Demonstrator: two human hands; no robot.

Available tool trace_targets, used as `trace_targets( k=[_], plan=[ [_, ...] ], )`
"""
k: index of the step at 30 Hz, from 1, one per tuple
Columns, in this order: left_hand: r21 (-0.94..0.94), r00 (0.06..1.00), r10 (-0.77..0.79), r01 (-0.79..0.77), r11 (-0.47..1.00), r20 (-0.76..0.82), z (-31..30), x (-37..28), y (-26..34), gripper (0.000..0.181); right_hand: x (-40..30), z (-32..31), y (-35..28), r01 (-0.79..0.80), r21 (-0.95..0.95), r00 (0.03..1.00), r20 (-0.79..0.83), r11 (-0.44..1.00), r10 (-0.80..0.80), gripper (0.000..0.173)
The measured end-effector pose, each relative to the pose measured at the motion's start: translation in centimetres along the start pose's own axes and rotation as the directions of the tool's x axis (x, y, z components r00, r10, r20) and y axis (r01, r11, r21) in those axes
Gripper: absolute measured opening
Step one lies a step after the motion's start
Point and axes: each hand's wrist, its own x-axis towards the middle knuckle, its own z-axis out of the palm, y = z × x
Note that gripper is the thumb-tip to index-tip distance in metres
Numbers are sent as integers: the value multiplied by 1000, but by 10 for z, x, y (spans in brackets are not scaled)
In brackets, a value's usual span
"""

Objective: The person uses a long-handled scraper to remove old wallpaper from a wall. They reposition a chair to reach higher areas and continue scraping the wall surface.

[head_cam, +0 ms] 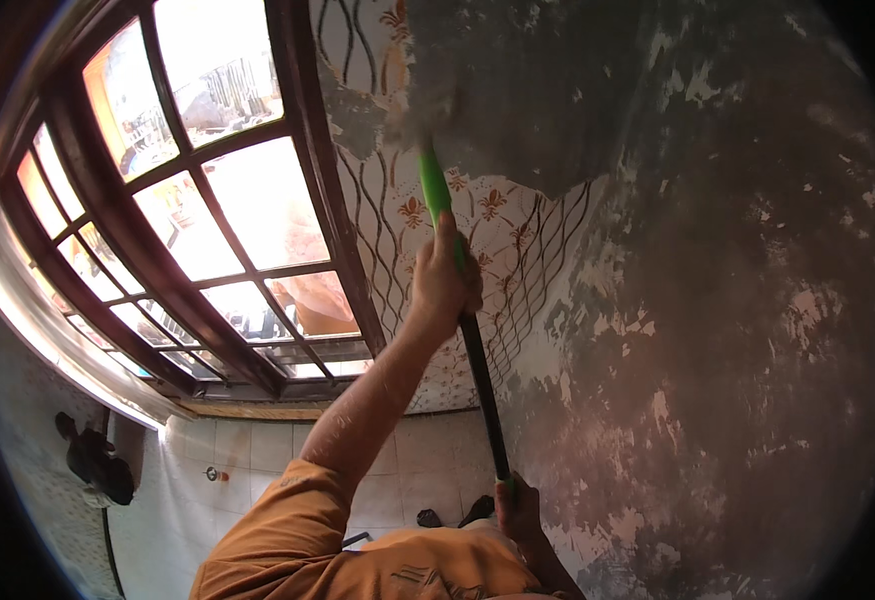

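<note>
My left hand [446,274] is closed around the green upper part of a long-handled tool [484,382], against the wall beside the window. Lower down, close to my body, my right hand [518,504] grips the bottom end of its black pole. The tool's head is blurred where it meets the wall, so its kind cannot be told. Around it is patterned wallpaper [491,206] with orange motifs and dark wavy lines, its upper edge torn. Above and to the right, the exposed wall [707,300] is grey-brown with pale ragged patches.
At left stands a dark-framed window [306,180] with bright panes. Below are pale floor tiles [272,442], with a small round container [216,474] on them. A dark shape [98,461], unclear in kind, is at the far left. Dark footwear [475,511] shows near my body.
</note>
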Motion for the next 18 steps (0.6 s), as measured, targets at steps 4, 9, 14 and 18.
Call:
trace_targets(
  k=[4, 9, 14, 18],
  plan=[
    [31, 1000, 0, 0, 1000, 12, -3, -3, -3, 51, 1, 12, 25, 47, -3, 998, -37, 999, -47, 44],
    [-13, 1000, -10, 10, 1000, 14, 12, -3, 25, 48, -3, 5, -27, 46, -74, 995, -82, 996, -52, 47],
    [-1, 999, 27, -27, 1000, 21, 13, -6, 21, 50, -8, 5, -18, -12, -65, 999, -46, 998, 9, 45],
    [-41, 998, 39, -37, 998, 59, 33, 13, 64, 52, 18, 5, -72, 56, -112, 991, -118, 992, -69, 42]
  ],
)
